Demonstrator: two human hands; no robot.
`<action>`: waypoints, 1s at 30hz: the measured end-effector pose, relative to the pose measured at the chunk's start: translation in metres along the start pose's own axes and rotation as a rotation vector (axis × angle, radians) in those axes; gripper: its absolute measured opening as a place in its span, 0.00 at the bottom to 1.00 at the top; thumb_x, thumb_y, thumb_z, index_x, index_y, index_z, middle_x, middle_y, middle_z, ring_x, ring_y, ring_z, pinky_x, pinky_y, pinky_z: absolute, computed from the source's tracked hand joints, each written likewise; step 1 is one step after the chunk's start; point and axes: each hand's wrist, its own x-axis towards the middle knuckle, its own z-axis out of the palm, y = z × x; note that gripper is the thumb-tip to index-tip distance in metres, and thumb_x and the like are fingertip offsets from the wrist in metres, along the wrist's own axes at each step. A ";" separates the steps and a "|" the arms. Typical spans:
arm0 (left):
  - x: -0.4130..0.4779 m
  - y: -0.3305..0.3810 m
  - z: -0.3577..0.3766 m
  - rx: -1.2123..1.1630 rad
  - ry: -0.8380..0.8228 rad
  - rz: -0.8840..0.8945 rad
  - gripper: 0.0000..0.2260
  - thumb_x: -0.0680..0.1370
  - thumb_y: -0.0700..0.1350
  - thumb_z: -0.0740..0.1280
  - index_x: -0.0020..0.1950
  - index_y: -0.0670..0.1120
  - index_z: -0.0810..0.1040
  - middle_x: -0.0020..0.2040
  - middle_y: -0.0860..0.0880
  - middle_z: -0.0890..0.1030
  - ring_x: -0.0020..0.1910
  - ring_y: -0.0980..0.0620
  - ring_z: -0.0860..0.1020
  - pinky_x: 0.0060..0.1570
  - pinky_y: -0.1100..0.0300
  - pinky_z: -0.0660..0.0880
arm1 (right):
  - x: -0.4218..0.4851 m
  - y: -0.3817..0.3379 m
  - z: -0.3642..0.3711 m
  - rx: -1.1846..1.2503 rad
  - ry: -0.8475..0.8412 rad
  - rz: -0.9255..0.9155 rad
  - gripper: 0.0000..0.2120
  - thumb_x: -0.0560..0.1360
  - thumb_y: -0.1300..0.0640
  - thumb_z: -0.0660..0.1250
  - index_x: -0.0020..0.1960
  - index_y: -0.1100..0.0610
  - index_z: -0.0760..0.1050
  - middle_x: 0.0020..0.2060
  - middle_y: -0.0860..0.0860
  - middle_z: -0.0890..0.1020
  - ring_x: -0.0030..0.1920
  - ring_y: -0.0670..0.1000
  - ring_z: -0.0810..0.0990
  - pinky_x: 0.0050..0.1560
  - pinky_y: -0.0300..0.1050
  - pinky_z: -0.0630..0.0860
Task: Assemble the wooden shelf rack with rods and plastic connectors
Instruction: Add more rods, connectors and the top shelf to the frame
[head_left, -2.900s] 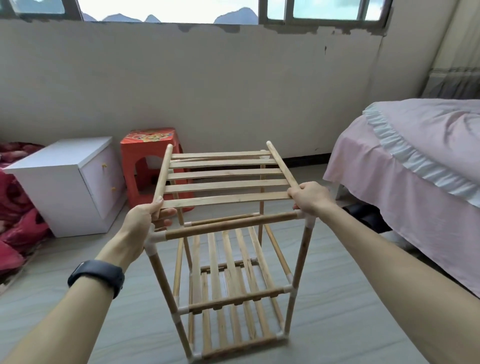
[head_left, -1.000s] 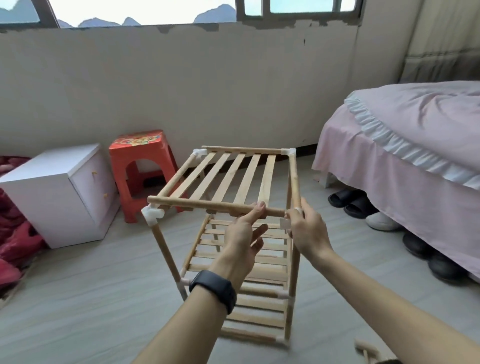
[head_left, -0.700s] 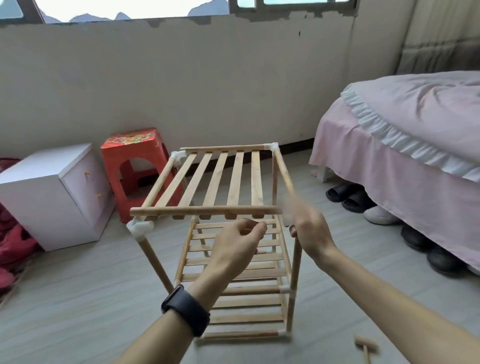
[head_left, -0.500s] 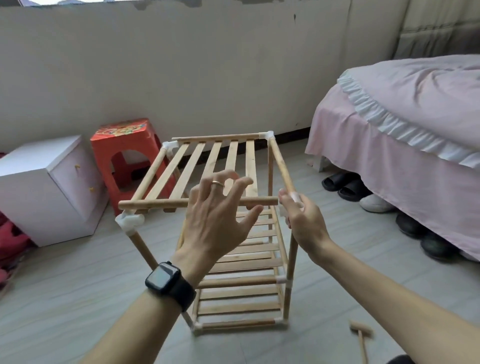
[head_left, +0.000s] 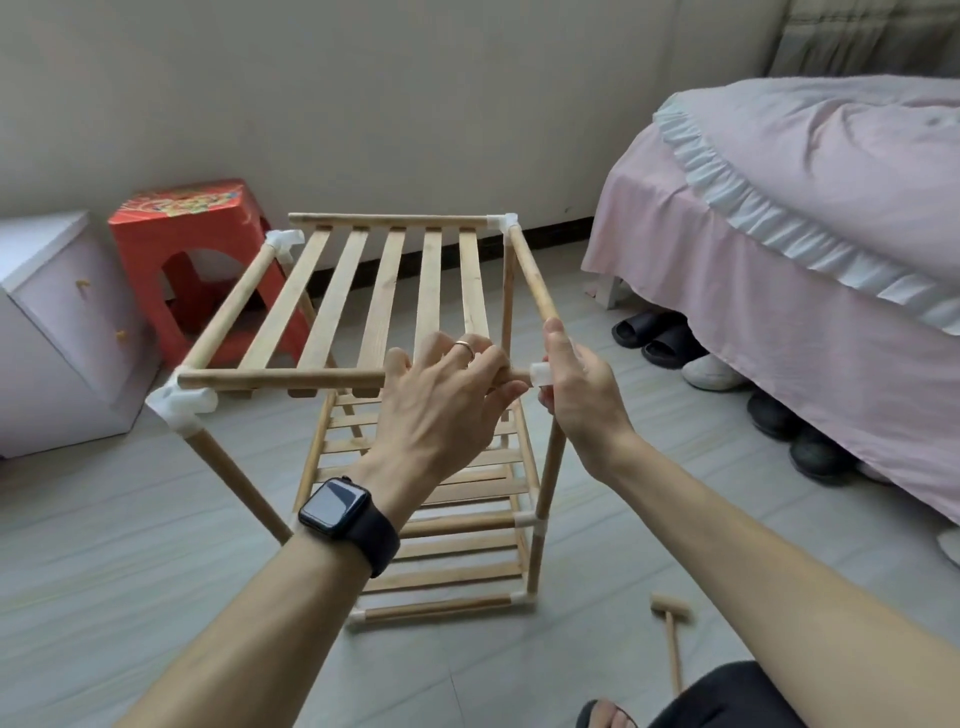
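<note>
Wooden rack (head_left: 389, 291), one mallet (head_left: 670, 609), two hands (head_left: 447, 410) (head_left: 584, 402)

You have open floor (head_left: 104, 597) left of the rack (head_left: 384, 291). On its right the bed (head_left: 779, 338) and shoes (head_left: 654, 338) crowd close; the red stool (head_left: 176, 234) and white cabinet (head_left: 57, 332) stand behind-left. A mallet (head_left: 674, 654) lies by its near right foot.

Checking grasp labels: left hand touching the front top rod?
Touching. Head view: left hand curls over the front top rod beside the white connector.
</note>
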 end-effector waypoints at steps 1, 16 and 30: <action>0.001 0.000 -0.001 0.003 -0.008 0.007 0.19 0.81 0.65 0.52 0.56 0.55 0.76 0.59 0.56 0.78 0.56 0.49 0.73 0.46 0.49 0.66 | 0.000 0.001 -0.002 0.002 -0.001 -0.005 0.24 0.79 0.32 0.59 0.39 0.52 0.69 0.26 0.41 0.69 0.29 0.44 0.68 0.34 0.44 0.69; 0.004 0.005 -0.013 -0.116 0.013 -0.003 0.18 0.82 0.62 0.57 0.58 0.51 0.76 0.55 0.53 0.79 0.50 0.49 0.79 0.53 0.52 0.66 | -0.003 0.008 -0.001 -0.019 0.050 -0.022 0.27 0.78 0.29 0.58 0.44 0.54 0.71 0.28 0.41 0.70 0.29 0.42 0.70 0.34 0.39 0.72; 0.001 0.024 -0.007 -0.184 0.059 -0.056 0.21 0.78 0.68 0.56 0.56 0.56 0.81 0.49 0.56 0.85 0.46 0.49 0.79 0.51 0.50 0.66 | -0.003 0.003 -0.016 -0.024 -0.141 0.052 0.19 0.82 0.36 0.55 0.45 0.50 0.72 0.28 0.41 0.78 0.32 0.40 0.77 0.42 0.40 0.71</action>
